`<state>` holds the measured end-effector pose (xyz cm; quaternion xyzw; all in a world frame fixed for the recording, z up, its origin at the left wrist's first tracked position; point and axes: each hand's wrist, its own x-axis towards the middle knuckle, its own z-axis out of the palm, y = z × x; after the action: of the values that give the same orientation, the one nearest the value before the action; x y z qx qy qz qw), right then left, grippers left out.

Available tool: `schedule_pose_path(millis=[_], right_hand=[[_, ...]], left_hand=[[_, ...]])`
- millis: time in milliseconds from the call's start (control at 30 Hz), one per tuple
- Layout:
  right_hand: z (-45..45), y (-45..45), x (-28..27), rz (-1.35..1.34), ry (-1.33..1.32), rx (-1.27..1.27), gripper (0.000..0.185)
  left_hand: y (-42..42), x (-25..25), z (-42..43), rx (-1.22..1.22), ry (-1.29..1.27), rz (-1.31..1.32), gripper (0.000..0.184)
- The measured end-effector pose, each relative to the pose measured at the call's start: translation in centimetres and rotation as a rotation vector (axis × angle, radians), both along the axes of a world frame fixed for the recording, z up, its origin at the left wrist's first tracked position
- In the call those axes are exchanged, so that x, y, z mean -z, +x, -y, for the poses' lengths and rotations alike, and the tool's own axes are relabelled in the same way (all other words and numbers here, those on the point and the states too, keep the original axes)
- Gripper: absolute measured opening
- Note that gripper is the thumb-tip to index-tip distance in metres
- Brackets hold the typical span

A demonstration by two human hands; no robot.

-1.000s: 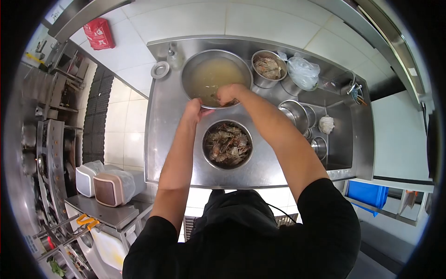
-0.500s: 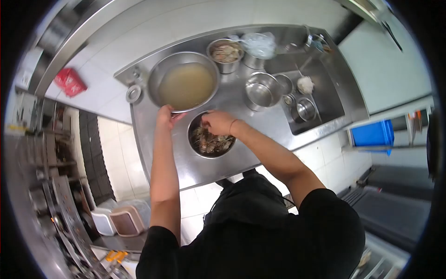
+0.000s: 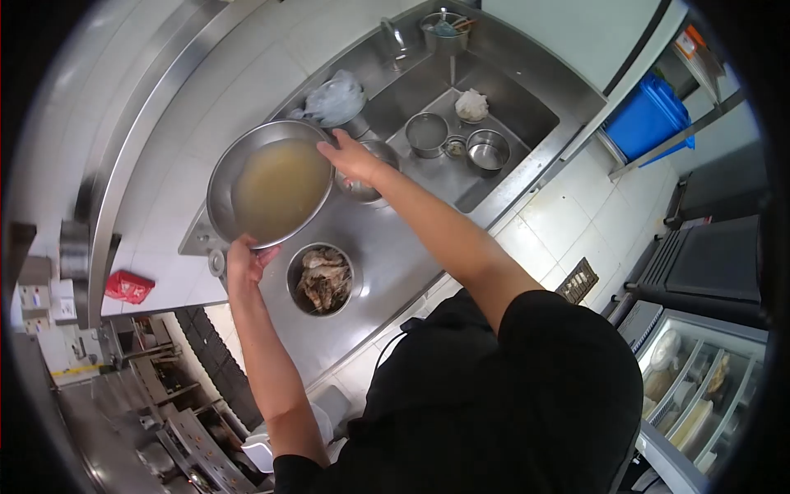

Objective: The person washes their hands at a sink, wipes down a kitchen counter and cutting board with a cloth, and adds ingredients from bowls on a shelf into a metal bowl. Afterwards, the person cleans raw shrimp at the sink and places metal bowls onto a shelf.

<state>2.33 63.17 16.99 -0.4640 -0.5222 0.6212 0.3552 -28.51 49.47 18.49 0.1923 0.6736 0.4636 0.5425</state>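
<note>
A wide steel basin (image 3: 220, 188) of cloudy yellowish water (image 3: 284, 185) stands between my hands, at the back left of the counter. My left hand (image 3: 247, 262) grips its near rim, the thumb apart from the curled fingers. Across from it, my right hand (image 3: 350, 156) holds the right rim, fingertips at the edge. Whether the basin rests on the counter or is raised I cannot tell. Just in front sits a round steel pot (image 3: 351, 288) with what look like raw prawns (image 3: 322, 278) in it. Partly under my right hand is another steel pot (image 3: 372, 192).
To the right is a sink (image 3: 527, 123) holding small steel pots (image 3: 488, 151) and a white clump (image 3: 471, 105). A clear plastic bag (image 3: 336, 99) lies behind the basin, near the tap (image 3: 393, 34). A blue bin (image 3: 650, 119) and an open-topped chilled cabinet (image 3: 699, 395) stand farther right.
My right hand has left the prawn pot and taken the basin's right rim. My left hand stays on the near rim. The view has turned, and the basin hides the back pot of prawns.
</note>
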Motion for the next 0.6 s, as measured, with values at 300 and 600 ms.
schedule_pose_path(millis=[300,600], right_hand=[[-8.0,11.9,7.6,0.401,0.21,0.167,0.079],[-12.5,24.9,15.0,0.398,-0.016,0.327,0.08]], left_hand=[[15.7,0.4,-9.3,0.182,-0.137,-0.081,0.039],[30.5,3.2,-19.4,0.346,-0.233,-0.118,0.041]])
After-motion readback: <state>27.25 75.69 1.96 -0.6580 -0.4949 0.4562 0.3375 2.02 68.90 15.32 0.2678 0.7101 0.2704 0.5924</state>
